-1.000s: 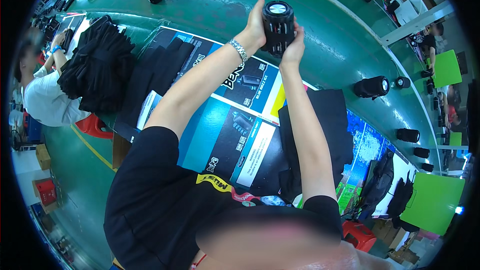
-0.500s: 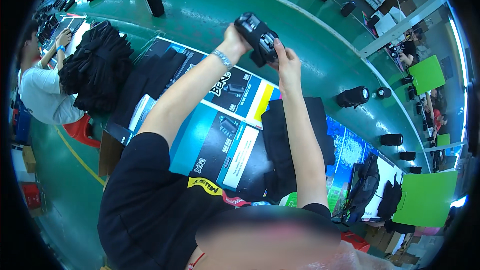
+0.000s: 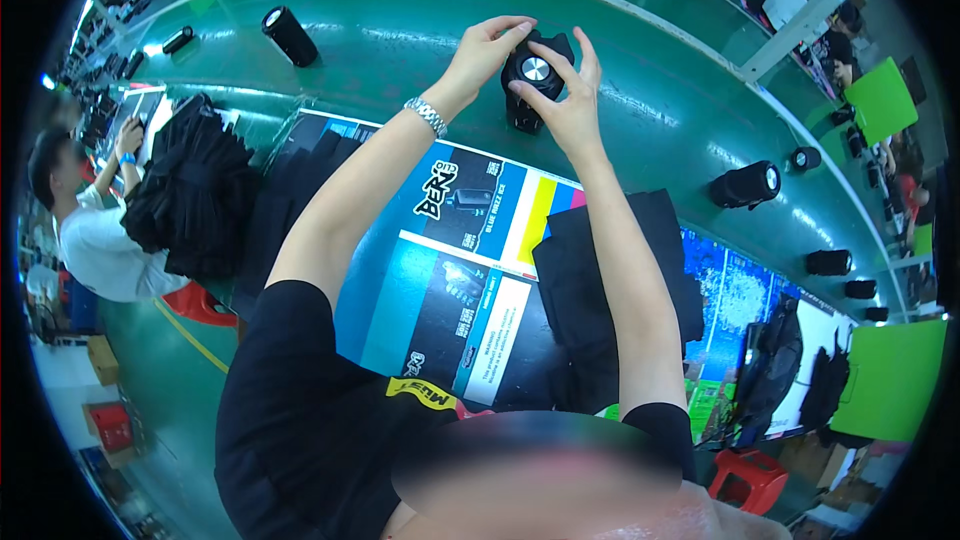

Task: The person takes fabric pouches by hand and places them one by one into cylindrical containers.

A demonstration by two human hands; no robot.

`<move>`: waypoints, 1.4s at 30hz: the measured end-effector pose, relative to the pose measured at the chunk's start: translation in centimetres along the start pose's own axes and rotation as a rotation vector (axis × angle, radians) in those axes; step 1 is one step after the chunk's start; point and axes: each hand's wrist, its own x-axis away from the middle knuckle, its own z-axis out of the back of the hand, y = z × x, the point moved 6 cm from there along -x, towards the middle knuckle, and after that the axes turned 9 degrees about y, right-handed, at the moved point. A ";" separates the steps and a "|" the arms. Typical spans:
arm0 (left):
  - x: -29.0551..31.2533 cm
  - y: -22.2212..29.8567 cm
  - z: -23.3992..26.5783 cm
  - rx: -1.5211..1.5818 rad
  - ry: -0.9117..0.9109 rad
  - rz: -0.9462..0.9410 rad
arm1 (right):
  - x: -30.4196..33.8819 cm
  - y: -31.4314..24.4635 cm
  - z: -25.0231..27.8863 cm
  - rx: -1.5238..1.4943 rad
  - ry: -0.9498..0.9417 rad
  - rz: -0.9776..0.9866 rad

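Over the green tabletop [image 3: 640,120], the right hand [image 3: 568,92] arches thumb and fingers around the silver-capped end of a black cylindrical speaker [image 3: 535,68]; the left hand [image 3: 492,52] bends beside it. Whether either grips, I cannot tell.

A desk [image 3: 385,280] topped with glossy printed panels in blue, black and white borders the near edge of a long green worktop [image 3: 400,80]. At the desk's left end sits a thick bundle of black cloth [image 3: 190,190], with flat black pieces [image 3: 298,175] just beside it; right of its middle lies a black cloth stack [image 3: 570,280], and toward its right end a loose black heap [image 3: 775,360]. Several black cylinders [image 3: 290,36] sit spaced along the worktop, left and right
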 end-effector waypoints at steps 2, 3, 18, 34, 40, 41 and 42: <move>-1.1 -1.5 -1.4 -0.220 -0.130 0.182 | 1.0 2.4 -0.7 -0.037 -0.028 -0.053; -1.5 -1.6 -1.8 -0.236 -0.146 0.182 | 2.2 4.8 -1.2 -0.295 0.003 -0.391; 3.6 4.1 -3.4 -0.367 0.177 -0.787 | 2.0 6.7 0.3 -0.527 -0.222 -0.797; 0.0 -5.2 -9.5 0.595 0.057 0.425 | 0.8 11.8 -2.2 -0.986 0.249 -1.275; 2.4 -9.4 -10.9 0.543 0.176 0.315 | 6.8 19.0 -0.8 -0.856 0.328 -0.983; 2.5 -9.3 -11.4 0.475 0.214 0.224 | 7.2 20.0 0.3 -0.653 0.322 -0.885; 2.7 -9.1 -11.8 0.409 0.249 0.131 | 7.5 20.8 1.4 -0.450 0.313 -0.783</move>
